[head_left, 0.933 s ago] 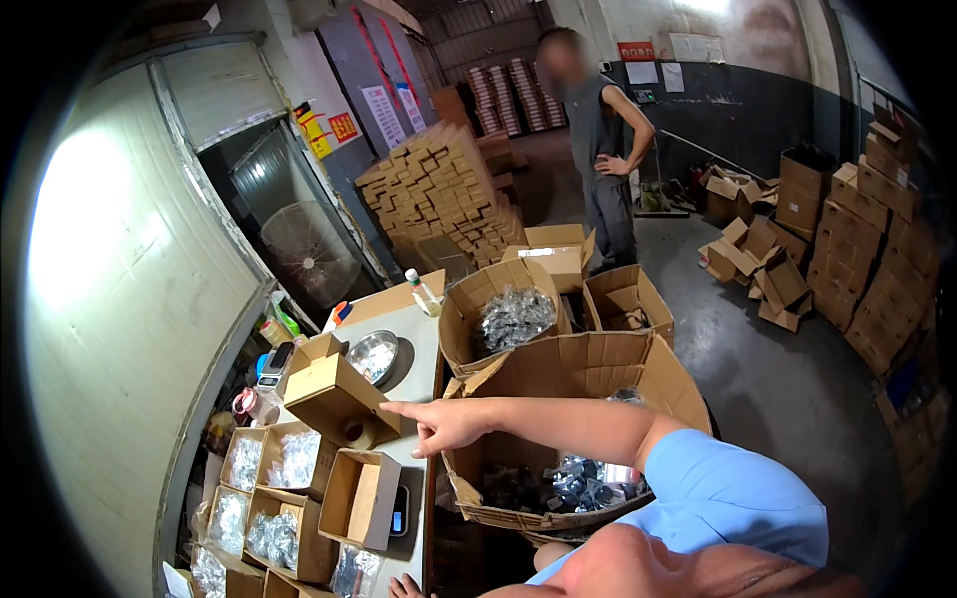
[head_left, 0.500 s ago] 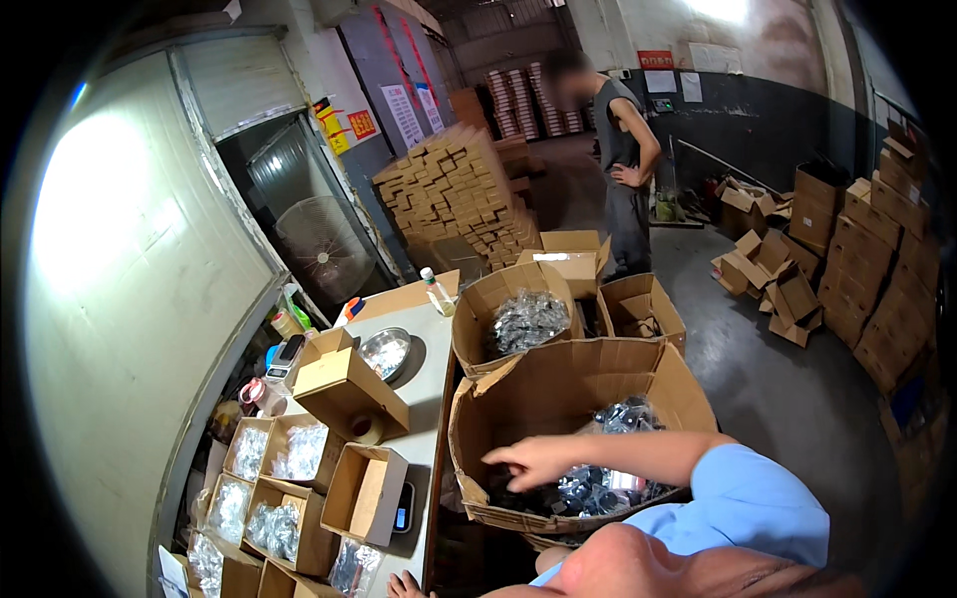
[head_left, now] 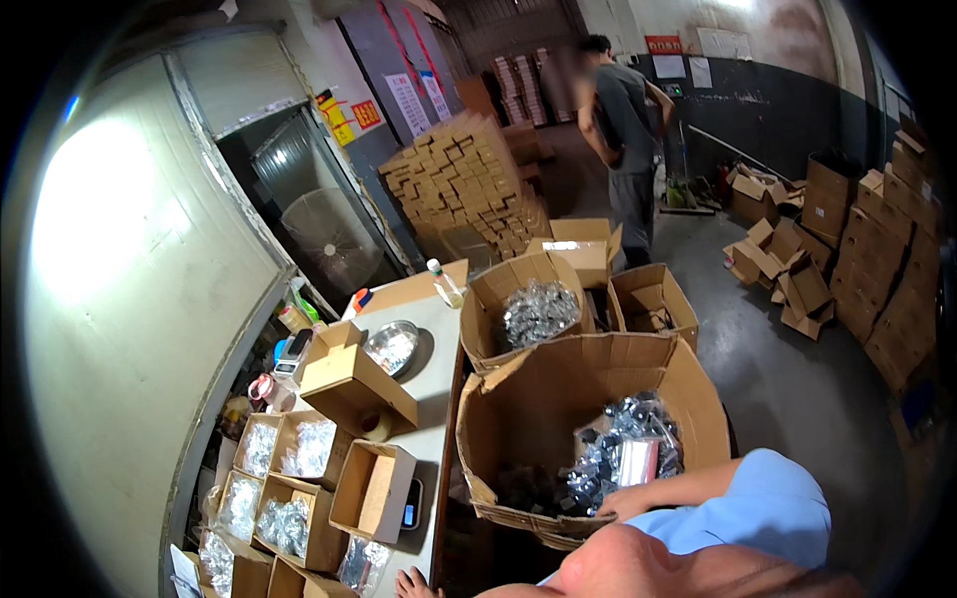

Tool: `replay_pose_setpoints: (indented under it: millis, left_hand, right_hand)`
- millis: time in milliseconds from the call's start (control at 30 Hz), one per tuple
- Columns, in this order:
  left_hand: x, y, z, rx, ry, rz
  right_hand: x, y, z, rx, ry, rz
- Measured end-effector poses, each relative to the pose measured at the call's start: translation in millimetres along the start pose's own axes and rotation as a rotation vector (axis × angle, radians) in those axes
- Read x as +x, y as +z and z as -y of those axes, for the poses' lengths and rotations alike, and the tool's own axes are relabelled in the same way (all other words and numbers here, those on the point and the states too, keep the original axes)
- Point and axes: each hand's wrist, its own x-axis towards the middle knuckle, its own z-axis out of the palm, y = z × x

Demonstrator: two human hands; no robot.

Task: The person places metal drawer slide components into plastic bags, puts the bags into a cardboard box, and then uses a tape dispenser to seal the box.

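Observation:
A large open carton (head_left: 588, 374) stands in front of me to the right of the table. Inside it lies a heap of clear plastic bags with dark parts (head_left: 608, 453), and a stack of small clear bags with a red edge (head_left: 639, 460) rests on top. My right hand (head_left: 623, 501) reaches down at the carton's near side, against the bagged parts; its fingertips are hidden there. At the bottom of the view my left hand (head_left: 413, 585) lies on the table edge with its fingers apart, holding nothing. Near it are a flat clear bag of dark parts (head_left: 361, 563) and a small open box (head_left: 373, 488) on a digital scale (head_left: 411, 504).
Several small boxes of bagged parts (head_left: 289, 523) line the table's left. Farther along it are a steel bowl (head_left: 392, 346), a tape roll (head_left: 376, 426) and a bottle (head_left: 444, 284). Another carton of bags (head_left: 538, 314) stands beyond. A person (head_left: 628, 130) stands behind it.
My right hand has moved from the carton's left part toward me and right, onto the near bags. The view has shifted slightly. The person behind has turned.

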Motion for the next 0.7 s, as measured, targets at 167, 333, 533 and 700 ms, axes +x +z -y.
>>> replay_pose_setpoints:
  millis: [167, 333, 533, 700]
  left_hand:
    - [-8.2, -38.0, -27.9, -0.011, -0.123, 0.007]
    - [-28.9, 58.9, -68.1, -0.104, -0.147, 0.055]
    - [-83.2, 149.7, -127.7, -0.487, 0.175, 0.485]
    - [-97.5, 175.6, -124.6, -0.474, 0.173, 0.802]
  right_hand:
    - [-1.6, 5.7, -1.1, 0.099, -0.052, -0.078]
    - [-11.5, 8.5, 7.9, 0.230, -0.035, -0.045]
    - [-4.3, 7.5, -1.0, 0.290, -0.070, -0.021]
    - [-19.6, -13.9, 19.1, 0.197, -0.054, -0.099]
